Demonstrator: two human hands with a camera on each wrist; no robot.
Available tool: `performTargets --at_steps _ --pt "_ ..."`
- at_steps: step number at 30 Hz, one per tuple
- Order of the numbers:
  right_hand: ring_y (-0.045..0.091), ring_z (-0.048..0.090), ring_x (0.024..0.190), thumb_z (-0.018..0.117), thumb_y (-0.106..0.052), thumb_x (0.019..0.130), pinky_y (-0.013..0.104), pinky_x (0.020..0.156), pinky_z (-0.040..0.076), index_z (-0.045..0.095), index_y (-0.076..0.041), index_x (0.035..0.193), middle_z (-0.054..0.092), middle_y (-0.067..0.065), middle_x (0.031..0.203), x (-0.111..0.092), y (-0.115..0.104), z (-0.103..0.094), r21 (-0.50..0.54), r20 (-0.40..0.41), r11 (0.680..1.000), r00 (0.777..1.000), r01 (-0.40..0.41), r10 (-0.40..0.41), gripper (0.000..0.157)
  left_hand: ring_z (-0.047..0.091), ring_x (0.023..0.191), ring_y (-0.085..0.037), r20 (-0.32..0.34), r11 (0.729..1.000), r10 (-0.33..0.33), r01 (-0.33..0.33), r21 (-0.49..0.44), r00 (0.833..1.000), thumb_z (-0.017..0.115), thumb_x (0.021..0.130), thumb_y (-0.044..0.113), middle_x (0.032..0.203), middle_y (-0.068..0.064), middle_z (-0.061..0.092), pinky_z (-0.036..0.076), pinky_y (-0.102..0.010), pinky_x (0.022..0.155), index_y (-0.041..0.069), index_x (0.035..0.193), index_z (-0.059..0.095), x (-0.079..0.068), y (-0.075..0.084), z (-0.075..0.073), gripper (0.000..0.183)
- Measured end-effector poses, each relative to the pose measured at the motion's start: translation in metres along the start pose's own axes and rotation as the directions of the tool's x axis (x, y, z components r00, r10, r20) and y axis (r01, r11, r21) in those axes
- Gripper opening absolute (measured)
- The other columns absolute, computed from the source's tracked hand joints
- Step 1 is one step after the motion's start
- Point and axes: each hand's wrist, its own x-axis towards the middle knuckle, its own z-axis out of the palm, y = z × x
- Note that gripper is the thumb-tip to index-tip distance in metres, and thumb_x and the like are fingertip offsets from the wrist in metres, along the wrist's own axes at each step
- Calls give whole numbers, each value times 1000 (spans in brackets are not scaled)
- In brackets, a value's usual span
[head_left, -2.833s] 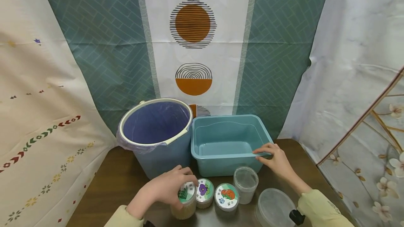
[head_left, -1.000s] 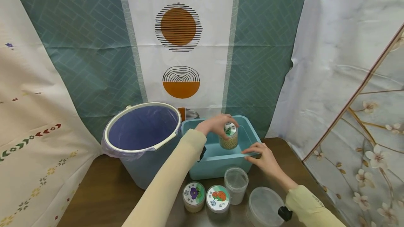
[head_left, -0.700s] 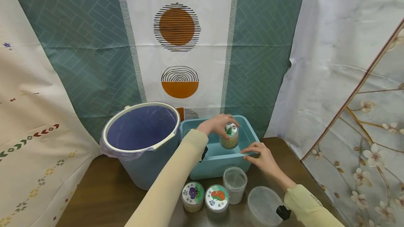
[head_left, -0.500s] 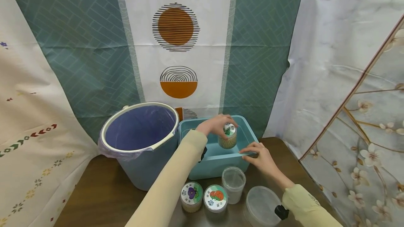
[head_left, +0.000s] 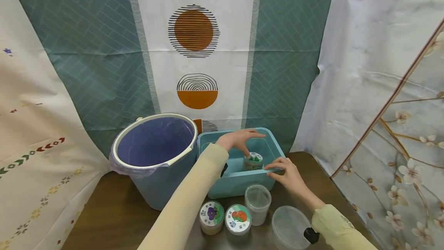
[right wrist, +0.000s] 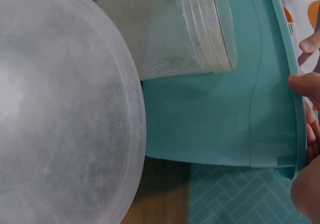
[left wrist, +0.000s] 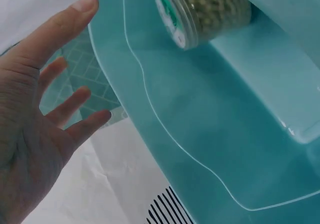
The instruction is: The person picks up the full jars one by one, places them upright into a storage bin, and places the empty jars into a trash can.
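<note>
A clear jar of pale beans with a green-and-white lid stands inside the blue plastic basin, near its front right corner. Just above and left of that jar, my left hand reaches in over the basin with fingers spread and holding nothing. The left wrist view shows the bean jar apart from the thumb and fingers. At the basin's front right rim, my right hand pinches the edge, fingers over the inside and thumb on the outer wall.
A blue bucket with a bag liner stands left of the basin. In front are a purple-flower-lidded jar, an orange-fruit-lidded jar, a clear-lidded jar and a wide clear container. Patterned cloth hangs behind.
My left hand has carried the bean jar from the table into the basin, lowered it and let go of it. The right hand stays at the basin rim.
</note>
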Motion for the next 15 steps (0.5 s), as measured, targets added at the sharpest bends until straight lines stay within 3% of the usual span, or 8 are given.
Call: performTargets --at_steps 15 --pt "14 50 93 80 -13 81 33 80 45 78 -22 100 64 -8 97 -1 -1 1 -1 -9 1000 1000 28 -28 21 25 152 -27 -35 994 -1 -3 -111 999 79 84 21 165 -6 25 38 -45 115 29 156 29 -21 -8 -7 88"
